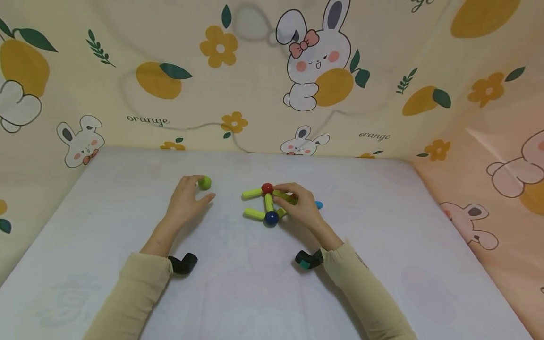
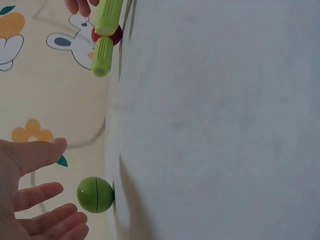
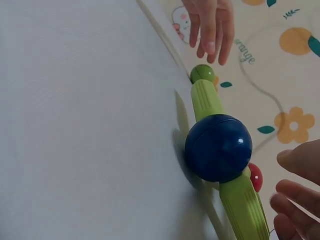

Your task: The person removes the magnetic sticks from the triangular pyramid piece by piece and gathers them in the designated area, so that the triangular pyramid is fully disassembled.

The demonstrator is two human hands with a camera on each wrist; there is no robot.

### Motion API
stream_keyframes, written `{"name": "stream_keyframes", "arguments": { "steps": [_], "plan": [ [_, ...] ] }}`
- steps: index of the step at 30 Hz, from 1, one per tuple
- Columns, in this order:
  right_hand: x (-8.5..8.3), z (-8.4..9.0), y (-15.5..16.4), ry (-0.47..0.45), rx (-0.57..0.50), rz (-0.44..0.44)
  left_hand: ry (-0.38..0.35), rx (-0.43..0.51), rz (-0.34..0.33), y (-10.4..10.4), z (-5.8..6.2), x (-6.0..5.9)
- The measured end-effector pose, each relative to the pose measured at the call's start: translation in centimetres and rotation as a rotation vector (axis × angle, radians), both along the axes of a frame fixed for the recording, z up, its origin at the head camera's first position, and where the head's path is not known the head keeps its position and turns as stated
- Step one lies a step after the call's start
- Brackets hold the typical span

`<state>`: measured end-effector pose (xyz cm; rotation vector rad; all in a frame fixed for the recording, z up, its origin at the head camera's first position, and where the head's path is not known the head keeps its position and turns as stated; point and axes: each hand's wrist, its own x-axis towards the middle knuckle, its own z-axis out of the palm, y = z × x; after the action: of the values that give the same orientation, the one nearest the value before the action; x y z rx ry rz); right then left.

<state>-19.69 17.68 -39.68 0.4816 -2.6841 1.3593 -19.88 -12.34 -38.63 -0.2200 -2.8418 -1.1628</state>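
A green ball point(image 1: 205, 182) lies on the white table point(image 1: 255, 283). My left hand point(image 1: 199, 191) is right beside it with straight, relaxed fingers and holds nothing; in the left wrist view the green ball point(image 2: 95, 194) sits just off the fingertips point(image 2: 55, 190). A flat build of yellow-green sticks point(image 1: 253, 214) joins a red ball point(image 1: 267, 189) and a blue ball point(image 1: 271, 217). My right hand point(image 1: 284, 198) pinches the stick just right of the red ball. The blue ball point(image 3: 218, 147) fills the right wrist view, with the right hand's fingers point(image 3: 295, 192) at the edge.
A light blue piece point(image 1: 318, 205) lies just right of my right hand. Cartoon-print cloth walls point(image 1: 272, 71) close in the table at the back and both sides. Black wrist cameras point(image 1: 182, 263) sit on both forearms.
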Motion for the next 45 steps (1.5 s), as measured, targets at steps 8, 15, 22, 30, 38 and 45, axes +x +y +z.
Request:
{"name": "stream_keyframes", "arguments": {
  "steps": [8, 15, 22, 30, 38, 45],
  "plan": [
    [0.9, 0.1, 0.7, 0.017, -0.003, 0.026, 0.039, 0.027, -0.045, 0.9, -0.5, 0.5],
    [1.4, 0.2, 1.3, -0.086, -0.059, 0.063, 0.002, 0.026, -0.112, 1.8, -0.7, 1.0],
    [1.7, -0.2, 1.9, -0.088, -0.046, 0.098, -0.002, 0.029, -0.145, 2.8, -0.7, 1.5],
    [2.0, -0.4, 2.0, -0.114, -0.028, 0.119, -0.055, 0.043, -0.181, 3.7, -0.9, 1.8],
    [2.2, -0.7, 1.7, -0.138, -0.004, 0.156, -0.205, 0.176, -0.18, 4.5, -0.8, 1.7],
    [2.3, -1.0, 1.5, -0.119, 0.011, 0.169, -0.223, 0.206, -0.189, 5.0, -1.1, 1.7]
  ]
}}
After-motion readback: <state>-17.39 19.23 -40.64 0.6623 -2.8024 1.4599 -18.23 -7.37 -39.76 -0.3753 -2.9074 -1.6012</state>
